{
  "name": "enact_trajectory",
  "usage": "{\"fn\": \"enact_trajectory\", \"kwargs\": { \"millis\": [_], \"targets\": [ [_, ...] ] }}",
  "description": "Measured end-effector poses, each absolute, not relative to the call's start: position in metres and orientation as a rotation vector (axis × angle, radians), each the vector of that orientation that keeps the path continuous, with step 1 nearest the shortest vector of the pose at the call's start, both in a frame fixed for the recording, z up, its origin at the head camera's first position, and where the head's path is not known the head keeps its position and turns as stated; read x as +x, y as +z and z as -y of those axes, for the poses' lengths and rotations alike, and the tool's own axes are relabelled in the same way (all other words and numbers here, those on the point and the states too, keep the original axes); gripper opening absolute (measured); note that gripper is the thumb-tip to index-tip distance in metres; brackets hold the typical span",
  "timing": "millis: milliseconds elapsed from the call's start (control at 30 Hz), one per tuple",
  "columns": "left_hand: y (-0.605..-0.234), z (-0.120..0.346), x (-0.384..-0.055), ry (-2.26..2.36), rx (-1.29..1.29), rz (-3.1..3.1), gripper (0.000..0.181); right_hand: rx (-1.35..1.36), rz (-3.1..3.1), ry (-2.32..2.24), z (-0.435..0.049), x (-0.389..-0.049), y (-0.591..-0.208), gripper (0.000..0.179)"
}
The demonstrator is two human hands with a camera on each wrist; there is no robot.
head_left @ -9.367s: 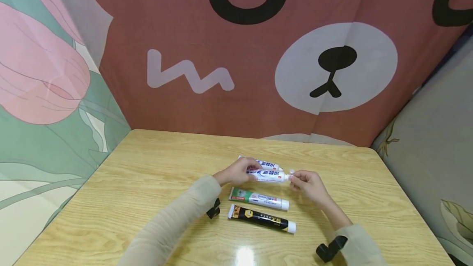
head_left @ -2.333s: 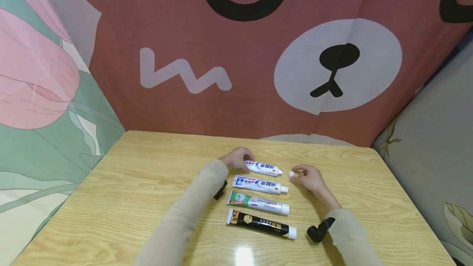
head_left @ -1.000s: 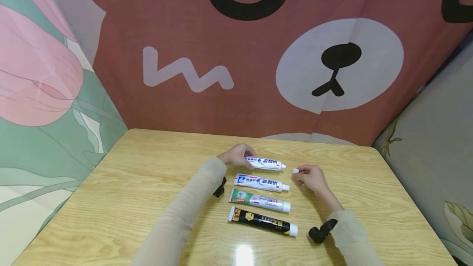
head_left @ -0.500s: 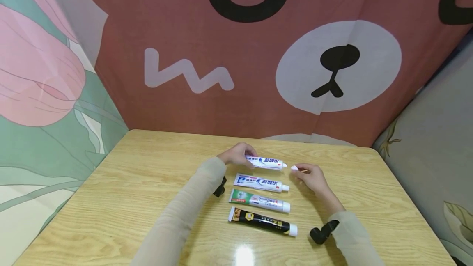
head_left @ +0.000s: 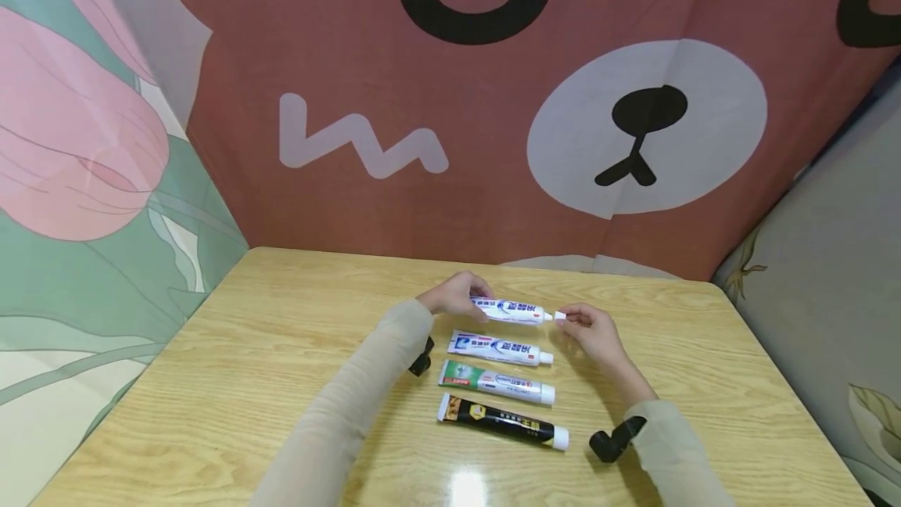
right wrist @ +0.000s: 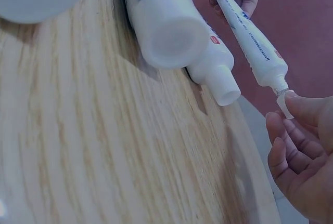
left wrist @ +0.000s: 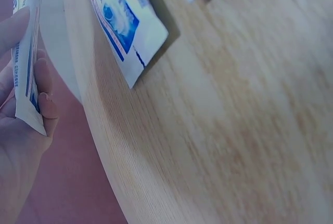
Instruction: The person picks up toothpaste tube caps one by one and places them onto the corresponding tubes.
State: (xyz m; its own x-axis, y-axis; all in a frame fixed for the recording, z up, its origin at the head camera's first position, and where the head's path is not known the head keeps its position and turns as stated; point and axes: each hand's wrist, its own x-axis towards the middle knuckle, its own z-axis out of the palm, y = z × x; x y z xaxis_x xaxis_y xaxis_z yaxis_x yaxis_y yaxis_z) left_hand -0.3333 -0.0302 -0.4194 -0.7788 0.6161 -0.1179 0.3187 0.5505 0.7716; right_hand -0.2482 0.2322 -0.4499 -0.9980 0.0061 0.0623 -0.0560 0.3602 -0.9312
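In the head view my left hand [head_left: 456,296] holds a white-and-blue toothpaste tube [head_left: 514,311] by its tail half, above the far side of the table. Its bare nozzle points right. A small white cap [head_left: 560,317] is pinched between the thumb and fingers of my right hand [head_left: 591,332]. The right wrist view shows the cap [right wrist: 284,105] at the nozzle tip, slightly tilted; whether any thread has caught I cannot tell. Fingers and thumb wrap the tube [left wrist: 26,52] in the left wrist view.
Nearer me lie a second white-and-blue tube [head_left: 496,347], a green-and-silver tube [head_left: 496,382] and a black tube [head_left: 501,421], all capped and roughly parallel on the wooden table [head_left: 281,382]. A printed cloth [head_left: 352,217] hangs behind the table's far edge.
Earlier both hands were at the other white-and-blue tube, which now lies capped. Since then my left hand has raised the uncapped tube, and my right hand has turned the cap and brought it to the nozzle.
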Motion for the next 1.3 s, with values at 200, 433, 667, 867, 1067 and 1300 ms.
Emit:
{"fn": "enact_trajectory", "kwargs": {
  "millis": [200, 433, 667, 867, 1067, 1300],
  "targets": [
    [-0.418, 0.0297, -0.331, 1.101, 0.769, -2.403, 0.028, 0.08, 2.56, 1.758, -0.2314, -0.246, -0.4471, 0.027],
    [-0.4192, 0.0296, -0.3291, 1.135, 0.774, -2.394, 0.028, 0.1, 2.586, 1.691, -0.2296, -0.2451, -0.4448, 0.029],
    [-0.4154, 0.0278, -0.3264, 1.146, 0.771, -2.391, 0.029, 0.094, 2.584, 1.685, -0.2281, -0.2439, -0.4425, 0.027],
    [-0.4129, 0.0271, -0.3245, 1.171, 0.75, -2.386, 0.029, 0.066, 2.587, 1.687, -0.227, -0.2437, -0.4401, 0.025],
    [-0.4129, 0.0263, -0.3243, 1.22, 0.772, -2.364, 0.03, 0.069, 2.622, 1.665, -0.2271, -0.2441, -0.4397, 0.038],
    [-0.412, 0.0256, -0.3237, 1.208, 0.815, -2.361, 0.029, -0.014, 2.642, 1.714, -0.2259, -0.245, -0.4411, 0.053]
  ]
}}
